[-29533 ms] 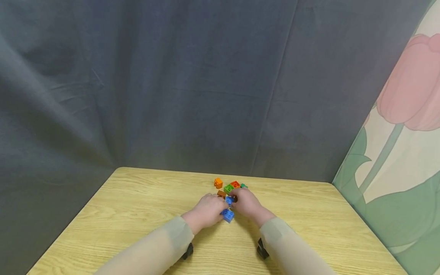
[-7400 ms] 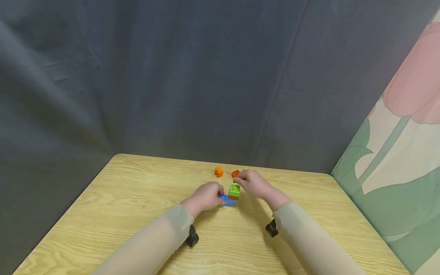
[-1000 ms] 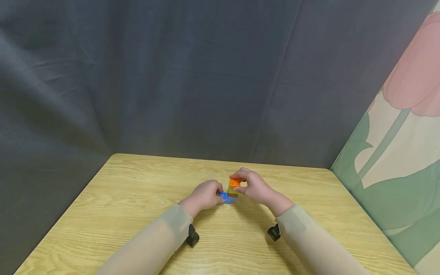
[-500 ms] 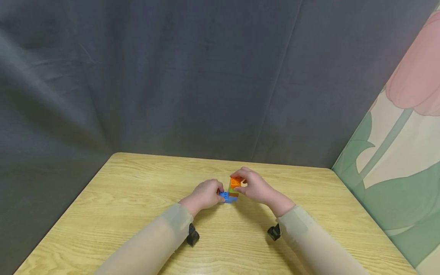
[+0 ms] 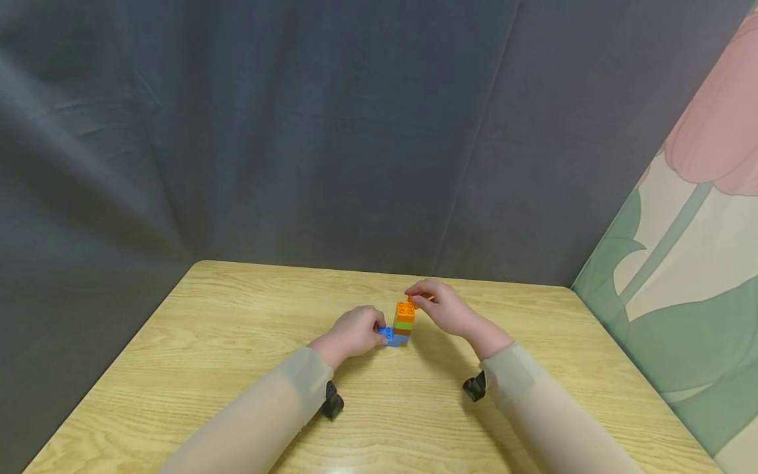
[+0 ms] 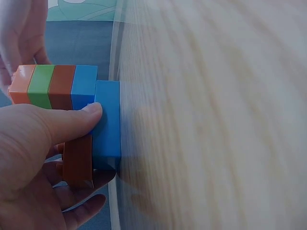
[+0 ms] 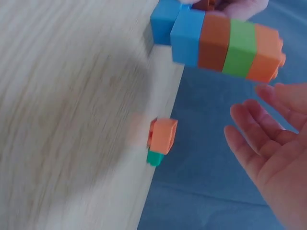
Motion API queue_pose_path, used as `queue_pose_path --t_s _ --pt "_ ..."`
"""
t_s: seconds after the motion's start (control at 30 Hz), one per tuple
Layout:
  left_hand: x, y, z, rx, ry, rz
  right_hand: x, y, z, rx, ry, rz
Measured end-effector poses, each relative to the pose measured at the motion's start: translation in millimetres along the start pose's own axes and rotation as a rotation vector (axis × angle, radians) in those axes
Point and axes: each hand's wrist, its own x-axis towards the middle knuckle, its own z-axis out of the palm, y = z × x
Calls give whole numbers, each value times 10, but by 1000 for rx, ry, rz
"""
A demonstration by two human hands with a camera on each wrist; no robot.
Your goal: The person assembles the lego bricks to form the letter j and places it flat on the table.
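Note:
My left hand [image 5: 352,334] grips the low end of a toy-brick build, its thumb over the long blue brick [image 6: 107,129]. Below the thumb in the left wrist view, a brown brick [image 6: 78,160] sits on that blue one. At the build's other end rises a column: a blue brick [image 7: 187,38], a brown brick [image 7: 214,43], a green brick [image 7: 240,48] and an orange brick [image 5: 405,313] on top, studs up. Just right of the column's top is my right hand [image 5: 444,308], fingers relaxed and apart from the bricks in the right wrist view.
A loose orange-red brick [image 7: 163,136] lies on the table [image 5: 266,296] beyond the column, mostly covered by the right hand in the head view. Beside it is a teal piece [image 7: 154,158]. A dark curtain [image 5: 331,131] hangs behind the table.
The orange brick, loose at the back earlier, now tops the column. Over the last half second my right hand has let go of it and moved slightly right and back. My left hand keeps its grip.

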Motion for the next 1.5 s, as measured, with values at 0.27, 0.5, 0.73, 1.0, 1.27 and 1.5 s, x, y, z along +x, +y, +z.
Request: queue_pose_path --t_s 0.27,0.5,0.73,1.0,1.27,1.5 --pt "6 12 -14 -1 2 -11 115 220 7 -99 -9 68" --pt "-6 12 2 -16 2 -17 185 388 65 -147 0 126" --pt "-19 20 -1 -18 3 -18 247 453 158 -201 22 134" --pt "-4 16 4 -8 2 -22 313 513 233 -305 38 134" --pt "-6 7 6 -1 0 -15 341 565 270 -413 3 120" --pt "-11 -1 11 -2 5 -9 331 540 306 -428 -42 129"
